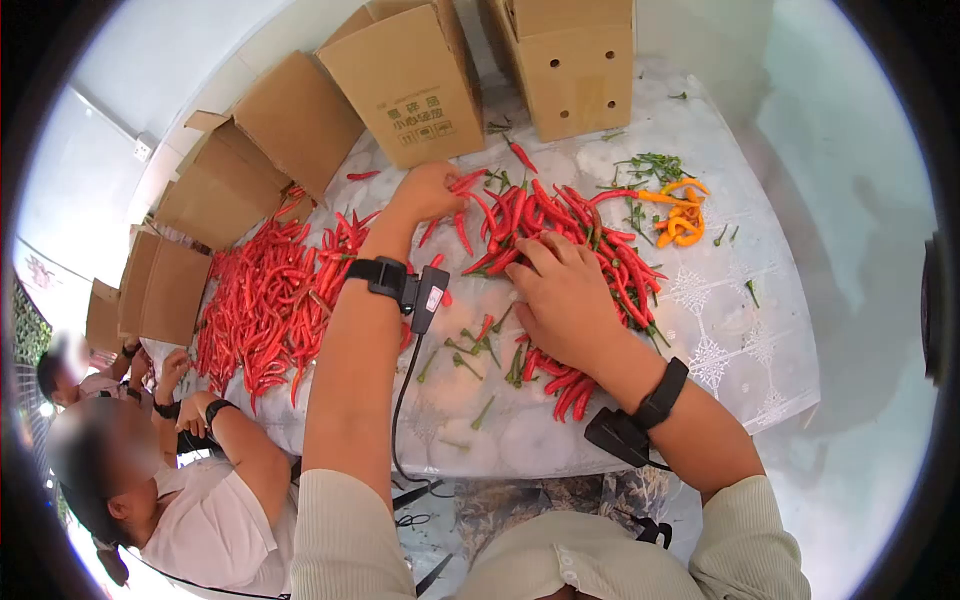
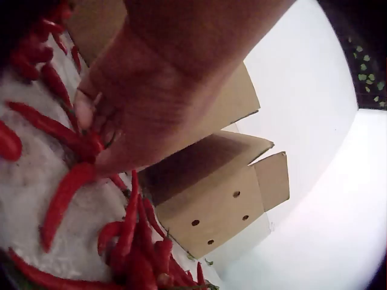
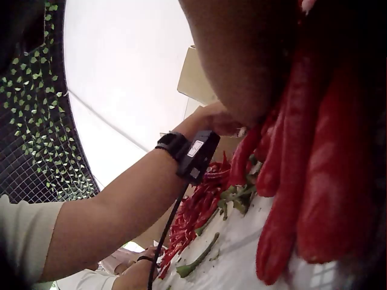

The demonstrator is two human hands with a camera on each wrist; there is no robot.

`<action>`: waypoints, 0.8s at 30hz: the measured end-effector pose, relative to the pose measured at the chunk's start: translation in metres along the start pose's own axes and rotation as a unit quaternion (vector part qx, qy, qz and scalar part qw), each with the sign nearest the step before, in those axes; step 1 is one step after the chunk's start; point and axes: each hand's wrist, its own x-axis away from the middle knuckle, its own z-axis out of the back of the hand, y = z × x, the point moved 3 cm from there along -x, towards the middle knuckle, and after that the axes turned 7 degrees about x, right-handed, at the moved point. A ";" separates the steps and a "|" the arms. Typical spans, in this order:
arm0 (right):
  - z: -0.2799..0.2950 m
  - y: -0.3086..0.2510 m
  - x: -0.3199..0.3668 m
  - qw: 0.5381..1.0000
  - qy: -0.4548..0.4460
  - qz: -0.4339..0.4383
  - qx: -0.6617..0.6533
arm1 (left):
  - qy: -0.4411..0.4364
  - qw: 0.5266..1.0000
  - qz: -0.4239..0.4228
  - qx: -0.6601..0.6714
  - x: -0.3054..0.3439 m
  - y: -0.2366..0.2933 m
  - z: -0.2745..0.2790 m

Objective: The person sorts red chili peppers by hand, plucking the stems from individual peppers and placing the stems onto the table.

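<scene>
My left hand (image 1: 430, 192) reaches to the far side of the table and pinches red chili peppers (image 1: 467, 181) between thumb and curled fingers. In the left wrist view the held chili peppers (image 2: 68, 196) stick out below the fingers of that hand (image 2: 142, 106). My right hand (image 1: 565, 295) rests over the nearer heap of red chili peppers (image 1: 625, 270), fingers slightly spread on top and fingertips among the peppers. Large peppers (image 3: 326, 181) fill the right side of the right wrist view, where the right hand's fingers are mostly hidden.
A larger chili heap (image 1: 265, 310) spreads to the left. Yellow-orange peppers (image 1: 685, 215) and green stems (image 1: 655, 165) lie to the right and back. Cardboard boxes (image 1: 425, 100) line the far edge. A person (image 1: 210, 500) sits at left. A cable (image 1: 400, 420) hangs from the left wrist.
</scene>
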 end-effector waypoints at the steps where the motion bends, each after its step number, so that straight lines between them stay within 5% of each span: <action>1: 0.000 0.000 -0.001 1.000 -0.006 0.000 0.006 | -0.025 0.999 0.015 -0.020 0.002 0.005 0.003; 5: -0.001 -0.001 -0.001 1.000 -0.003 -0.001 0.016 | -0.066 0.987 0.100 -0.103 -0.006 0.005 -0.008; 8: 0.000 0.000 0.001 1.000 -0.002 0.002 0.008 | -0.045 0.994 0.080 -0.058 0.005 0.023 -0.003; 11: 0.002 -0.001 0.002 0.999 0.043 0.009 0.002 | 0.005 0.955 0.170 0.241 0.045 0.047 0.021; 14: 0.008 0.000 -0.002 0.993 0.103 0.003 -0.060 | 0.039 0.771 0.143 0.619 0.082 0.053 0.019; 17: 0.019 -0.001 -0.007 0.979 0.155 -0.012 -0.133 | -0.028 0.589 0.009 0.808 0.112 0.065 0.005; 23: 0.023 -0.010 -0.007 0.961 0.139 -0.008 -0.238 | -0.104 0.402 -0.041 0.909 0.133 0.074 -0.041; 24: 0.019 -0.011 -0.006 0.958 0.123 -0.012 -0.259 | -0.075 0.443 0.003 0.893 0.136 0.084 -0.035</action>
